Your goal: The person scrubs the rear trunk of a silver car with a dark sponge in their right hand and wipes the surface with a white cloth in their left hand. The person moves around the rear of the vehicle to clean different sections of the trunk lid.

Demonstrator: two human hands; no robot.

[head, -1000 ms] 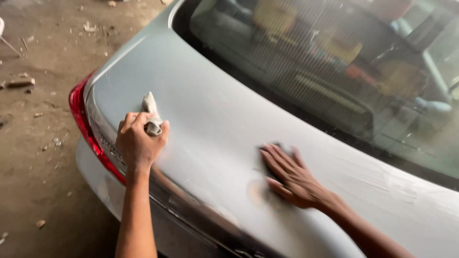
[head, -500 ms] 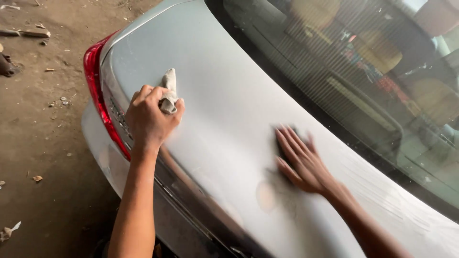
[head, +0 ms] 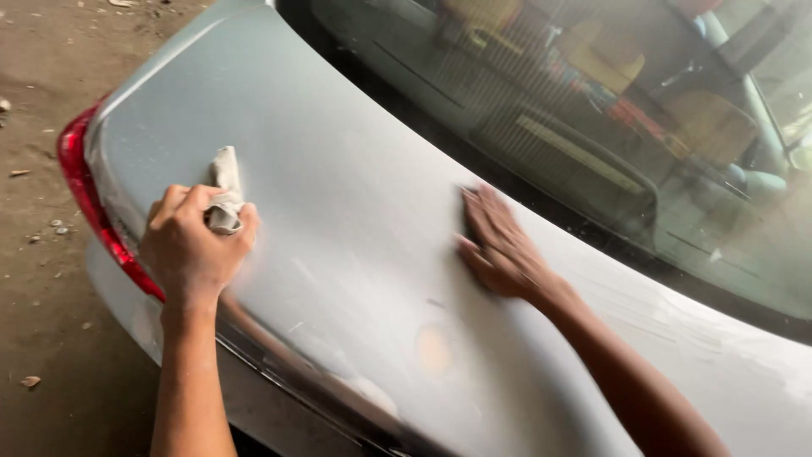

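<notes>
Grey-white rag (head: pixel 222 193) bunched in the left hand (head: pixel 193 245), fist closed round it, pressed on the dusty silver boot lid (head: pixel 338 220). Right hand (head: pixel 499 245) flat, fingers spread narrowly over something dark (sanding pad, perhaps). Beyond both, rear window (head: pixel 592 101).

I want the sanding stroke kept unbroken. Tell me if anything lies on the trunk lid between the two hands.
Nothing visible does. The left hand grips a crumpled cloth near the red tail light; the right hand lies flat on a dark pad. Between them, the silver trunk lid shows only dust streaks.
</notes>
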